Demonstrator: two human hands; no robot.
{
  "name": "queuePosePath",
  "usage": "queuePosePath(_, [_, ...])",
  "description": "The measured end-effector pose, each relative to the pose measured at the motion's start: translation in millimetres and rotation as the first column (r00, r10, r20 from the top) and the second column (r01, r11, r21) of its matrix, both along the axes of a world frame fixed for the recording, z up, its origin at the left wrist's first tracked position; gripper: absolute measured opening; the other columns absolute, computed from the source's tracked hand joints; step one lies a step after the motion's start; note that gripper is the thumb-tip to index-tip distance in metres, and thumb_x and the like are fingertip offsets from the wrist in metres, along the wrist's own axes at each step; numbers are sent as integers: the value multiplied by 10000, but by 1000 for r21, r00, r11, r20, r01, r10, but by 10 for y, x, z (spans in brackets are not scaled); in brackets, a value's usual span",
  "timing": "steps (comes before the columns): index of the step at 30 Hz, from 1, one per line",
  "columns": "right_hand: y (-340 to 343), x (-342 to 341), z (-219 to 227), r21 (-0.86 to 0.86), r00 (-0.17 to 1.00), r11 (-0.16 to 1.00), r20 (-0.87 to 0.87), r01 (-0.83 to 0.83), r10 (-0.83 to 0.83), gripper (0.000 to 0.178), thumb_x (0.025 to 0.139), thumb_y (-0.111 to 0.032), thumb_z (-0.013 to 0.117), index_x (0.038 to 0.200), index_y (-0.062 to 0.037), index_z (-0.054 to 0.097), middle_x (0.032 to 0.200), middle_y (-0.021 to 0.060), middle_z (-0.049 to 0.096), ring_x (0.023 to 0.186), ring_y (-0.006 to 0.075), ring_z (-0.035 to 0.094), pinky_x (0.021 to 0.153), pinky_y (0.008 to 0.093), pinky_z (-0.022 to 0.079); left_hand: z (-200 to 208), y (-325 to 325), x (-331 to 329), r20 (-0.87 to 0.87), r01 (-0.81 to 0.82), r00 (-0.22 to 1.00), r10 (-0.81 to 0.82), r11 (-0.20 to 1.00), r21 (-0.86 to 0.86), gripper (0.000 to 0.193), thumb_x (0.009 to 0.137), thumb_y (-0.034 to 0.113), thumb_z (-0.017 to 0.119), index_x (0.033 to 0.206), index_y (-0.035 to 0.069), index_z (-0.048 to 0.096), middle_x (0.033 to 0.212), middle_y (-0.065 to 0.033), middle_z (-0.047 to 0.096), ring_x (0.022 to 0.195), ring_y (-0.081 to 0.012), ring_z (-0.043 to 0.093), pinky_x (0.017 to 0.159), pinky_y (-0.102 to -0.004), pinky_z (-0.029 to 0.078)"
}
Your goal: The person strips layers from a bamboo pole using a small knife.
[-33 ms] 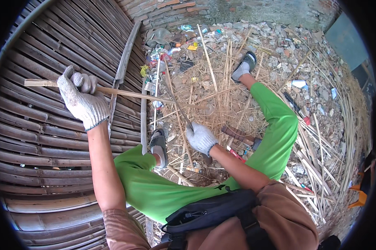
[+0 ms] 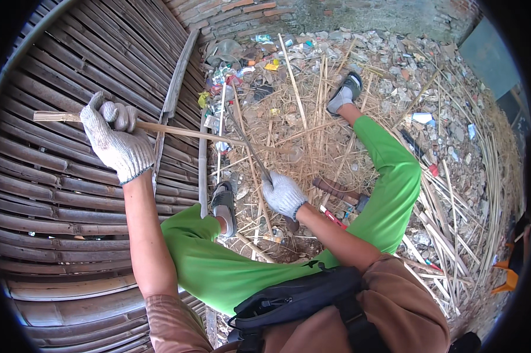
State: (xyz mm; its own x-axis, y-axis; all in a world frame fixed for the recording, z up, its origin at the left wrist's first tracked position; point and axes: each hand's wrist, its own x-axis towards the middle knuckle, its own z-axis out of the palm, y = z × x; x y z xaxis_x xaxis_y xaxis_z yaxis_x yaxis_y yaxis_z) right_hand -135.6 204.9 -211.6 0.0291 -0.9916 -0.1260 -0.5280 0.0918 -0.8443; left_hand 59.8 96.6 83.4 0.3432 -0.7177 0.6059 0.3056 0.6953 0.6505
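Wearing green trousers (image 2: 395, 165), a person (image 2: 404, 294) holds a long bamboo strip (image 2: 183, 132) in front of a slatted panel (image 2: 71, 217), the grip of the gloved left hand (image 2: 118, 138) wrapped around it near its left end. The gloved right hand (image 2: 284, 195) has its grip closed on a slim dark blade (image 2: 251, 148) that crosses the strip in view; whether they touch is unclear. A brown-handled tool (image 2: 338, 192) lies on the littered ground (image 2: 404, 97).

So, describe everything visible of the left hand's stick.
The stick is long, narrow and pale tan, and looks like split bamboo. The gloved left hand grips it near its blunt left end. In the picture it slants slightly down rightward, crossing the dark tool in the right hand; whether they touch is unclear.
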Motion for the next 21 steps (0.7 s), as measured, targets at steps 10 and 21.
queuePosePath(10, [66,126,632,-233,983,972,181,29,14,358,1048,-363,583,1123,-23,661,910,288,716,846,486,700,729,574,550,-23,101,15,36,342,940,-340,935,-97,460,1082,460,637,1149,12,717,687,57,429,543,-71,338,514,-250,309])
queuePosePath(21, [-124,31,149,-11,998,998,-35,-58,58,392,1082,-326,475,1104,26,647,925,278,728,889,456,716,806,542,581,-25,137,29,-26,196,980,-198,979,-55,462,1076,477,640,1094,23,717,608,72,311,510,-73,261,498,-262,258])
